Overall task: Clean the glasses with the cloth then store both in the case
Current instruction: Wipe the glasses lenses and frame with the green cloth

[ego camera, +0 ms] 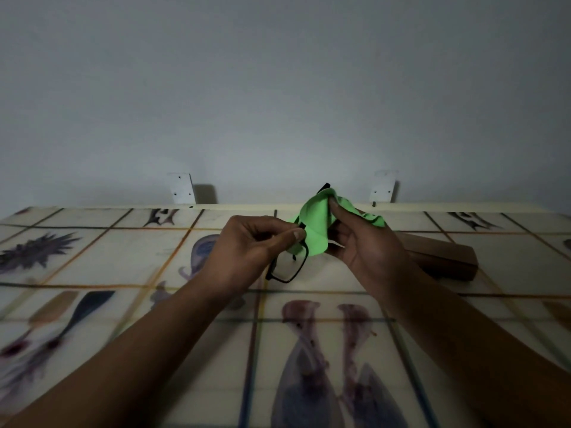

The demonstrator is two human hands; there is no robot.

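Black-framed glasses [289, 267] are held above the table, one lens showing bare below my left hand. My left hand [247, 245] pinches the frame near its bridge between thumb and fingers. A bright green cloth [315, 223] is wrapped over the other lens, and my right hand [358, 242] grips the cloth around that lens. A black temple tip pokes out above the cloth. The brown case [445, 257] lies closed on the table just right of my right hand.
The table [123, 267] has a pale cover printed with a grid and purple figures. It ends at a grey wall, where two white brackets [182, 188] stand at the far edge.
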